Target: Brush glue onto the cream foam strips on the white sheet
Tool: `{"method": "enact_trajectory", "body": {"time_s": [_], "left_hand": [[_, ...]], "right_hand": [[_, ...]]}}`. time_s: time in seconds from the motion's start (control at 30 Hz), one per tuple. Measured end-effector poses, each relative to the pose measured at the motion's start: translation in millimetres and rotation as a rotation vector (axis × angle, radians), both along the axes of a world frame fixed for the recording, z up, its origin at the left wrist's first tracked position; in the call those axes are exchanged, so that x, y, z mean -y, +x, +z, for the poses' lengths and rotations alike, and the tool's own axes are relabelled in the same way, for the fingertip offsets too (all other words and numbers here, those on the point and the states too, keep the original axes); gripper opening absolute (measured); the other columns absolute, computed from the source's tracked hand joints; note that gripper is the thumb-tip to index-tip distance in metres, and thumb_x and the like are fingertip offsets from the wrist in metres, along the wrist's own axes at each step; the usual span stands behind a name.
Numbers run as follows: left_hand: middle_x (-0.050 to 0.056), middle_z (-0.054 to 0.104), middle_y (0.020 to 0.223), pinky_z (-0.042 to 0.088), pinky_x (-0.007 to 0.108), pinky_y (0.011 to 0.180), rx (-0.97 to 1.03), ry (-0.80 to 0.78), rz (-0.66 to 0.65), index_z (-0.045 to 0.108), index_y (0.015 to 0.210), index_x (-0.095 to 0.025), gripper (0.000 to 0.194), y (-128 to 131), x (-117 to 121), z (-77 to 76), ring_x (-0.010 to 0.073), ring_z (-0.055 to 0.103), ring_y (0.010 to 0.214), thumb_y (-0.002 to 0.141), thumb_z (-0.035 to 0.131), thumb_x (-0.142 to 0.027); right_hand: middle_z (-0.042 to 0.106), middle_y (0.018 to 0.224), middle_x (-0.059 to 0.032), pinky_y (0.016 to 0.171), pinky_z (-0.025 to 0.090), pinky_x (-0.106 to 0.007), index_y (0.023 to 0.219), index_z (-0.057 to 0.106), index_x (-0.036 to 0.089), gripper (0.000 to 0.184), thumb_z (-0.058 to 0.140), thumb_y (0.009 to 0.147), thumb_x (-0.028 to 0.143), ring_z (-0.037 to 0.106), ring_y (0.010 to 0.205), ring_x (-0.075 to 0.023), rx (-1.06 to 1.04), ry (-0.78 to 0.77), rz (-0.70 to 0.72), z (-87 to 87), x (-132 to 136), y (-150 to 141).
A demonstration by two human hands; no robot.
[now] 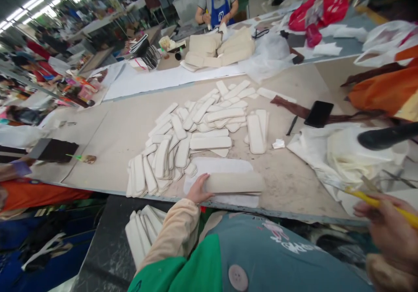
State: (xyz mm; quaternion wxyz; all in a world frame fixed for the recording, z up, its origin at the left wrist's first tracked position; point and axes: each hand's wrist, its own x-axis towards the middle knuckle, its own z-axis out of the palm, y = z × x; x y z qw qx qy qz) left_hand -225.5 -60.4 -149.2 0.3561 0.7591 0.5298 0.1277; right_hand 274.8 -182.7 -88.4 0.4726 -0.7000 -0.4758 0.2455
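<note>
My left hand [198,189] grips the left end of a long beige padded strip [235,182] that lies on a white sheet [222,166] at the near edge of the table [120,126]. My right hand [388,227], blurred at the lower right, is closed round a yellow brush handle [379,203] whose tip points toward a white bowl-like heap [352,157]. A large pile of cream strips [192,131] spreads over the table's middle, beyond my left hand.
A black phone [319,113] and a dark pen [291,125] lie right of the pile. More strips [143,233] are stacked below the table edge. A person in a blue apron [217,5] works at the far side by stacked beige pads [222,48]. Red and orange bags [321,7] lie at right.
</note>
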Motion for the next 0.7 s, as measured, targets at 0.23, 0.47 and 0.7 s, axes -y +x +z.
{"method": "enact_trajectory", "body": {"time_s": [0.23, 0.47, 0.7], "left_hand": [[0.015, 0.041, 0.134, 0.033, 0.048, 0.107, 0.115, 0.012, -0.03, 0.033, 0.134, -0.017, 0.087, -14.1, 1.0, -13.1, 0.0281, 0.039, 0.126, 0.061, 0.075, -0.038], [0.015, 0.044, 0.132, 0.034, 0.045, 0.107, 0.211, 0.094, -0.077, 0.038, 0.13, -0.016, 0.08, -17.8, -3.2, -21.9, 0.0273, 0.04, 0.125, 0.063, 0.073, -0.044], [0.014, 0.048, 0.128, 0.037, 0.049, 0.104, 0.236, 0.102, -0.069, 0.04, 0.128, -0.017, 0.079, -17.5, -5.3, -25.8, 0.0283, 0.044, 0.121, 0.062, 0.074, -0.043]], "right_hand": [[0.056, 0.061, -0.0001, 0.05, 0.045, -0.031, 0.093, 0.057, 0.028, 0.019, 0.049, 0.085, 0.043, 0.052, 0.052, -0.0163, -0.556, -0.153, 0.161, 19.6, -50.9, -161.0], [0.06, 0.063, 0.0011, 0.055, 0.049, -0.024, 0.094, 0.055, 0.019, 0.025, 0.048, 0.087, 0.041, 0.057, 0.054, -0.0122, -0.476, -0.316, 0.454, 14.9, -76.8, -261.3], [0.06, 0.064, 0.0015, 0.055, 0.05, -0.023, 0.095, 0.056, 0.018, 0.026, 0.049, 0.086, 0.041, 0.057, 0.055, -0.0111, -0.441, -0.353, 0.466, 2.2, -90.0, -299.5]]}}
